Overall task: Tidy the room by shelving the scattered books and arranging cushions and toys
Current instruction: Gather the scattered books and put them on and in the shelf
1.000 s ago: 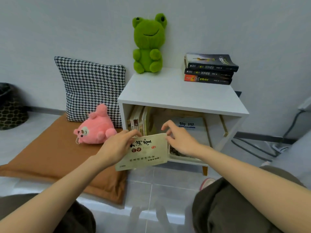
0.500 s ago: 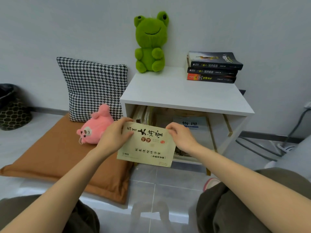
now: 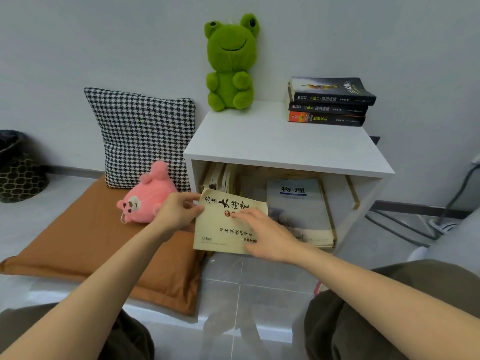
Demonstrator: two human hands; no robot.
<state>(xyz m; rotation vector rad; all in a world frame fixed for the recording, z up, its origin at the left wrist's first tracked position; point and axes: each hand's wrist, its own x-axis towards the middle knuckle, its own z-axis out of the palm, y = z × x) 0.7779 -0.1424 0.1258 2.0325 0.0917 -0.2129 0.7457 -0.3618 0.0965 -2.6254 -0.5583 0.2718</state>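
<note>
While the knees framed a strip of bare floor tile (image 3: 246, 281), the cream book (image 3: 223, 229) sat tilted in front of the left half of the white cabinet (image 3: 285, 144) cubby. Left hand (image 3: 176, 214) pinched its top-left corner between thumb and fingers; right hand (image 3: 267, 235) lay on the cover, fingers straight and slightly spread, gripping nothing. Inside the cubby there was a gap between some upright books (image 3: 220, 176) on the left (couldn't count them) and one blue book (image 3: 296, 201) leaning on the right. Two cushions to the left: brown floor cushion (image 3: 78, 242) touching the cabinet, and houndstooth cushion (image 3: 140, 133) upright against the wall. Two plushies: pink plush (image 3: 148, 196) on the brown one and green frog (image 3: 231, 63) on the cabinet top, well apart from the stack of three dark books (image 3: 330, 102).
</note>
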